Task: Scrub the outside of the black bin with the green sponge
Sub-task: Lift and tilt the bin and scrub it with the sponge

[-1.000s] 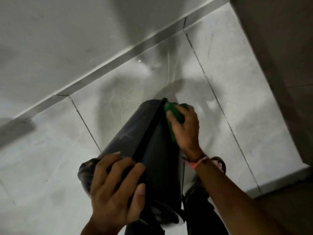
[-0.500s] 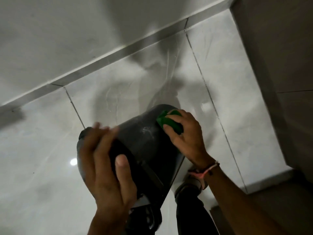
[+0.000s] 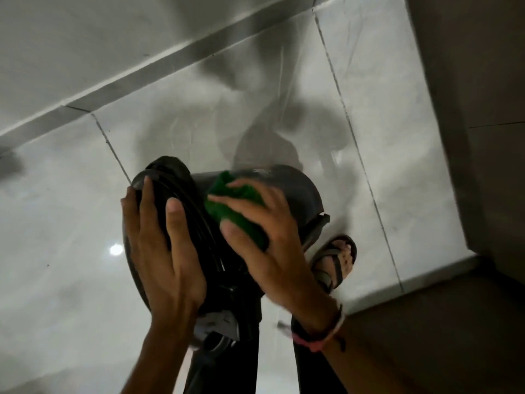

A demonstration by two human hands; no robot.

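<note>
The black bin (image 3: 295, 194) is held tipped on its side above the floor, its round end with a ridged rim turned toward me. My left hand (image 3: 164, 251) lies flat across that round end and grips it. A green sponge (image 3: 235, 206) is pressed against the bin's curved outer wall just beside the rim, with my right hand (image 3: 267, 240) closed over it, fingers spread on top. Much of the sponge is hidden under the fingers. A pink and dark band sits on my right wrist.
Glossy pale floor tiles (image 3: 383, 123) with dark grout lines lie below. A grey skirting strip (image 3: 142, 66) and wall run along the upper left. A darker wall (image 3: 477, 137) closes the right side. My sandalled foot (image 3: 338, 260) stands under the bin.
The bin has been turned so its round end faces me. My right hand has slid the sponge from the far end toward the rim. My left hand has shifted onto the round end.
</note>
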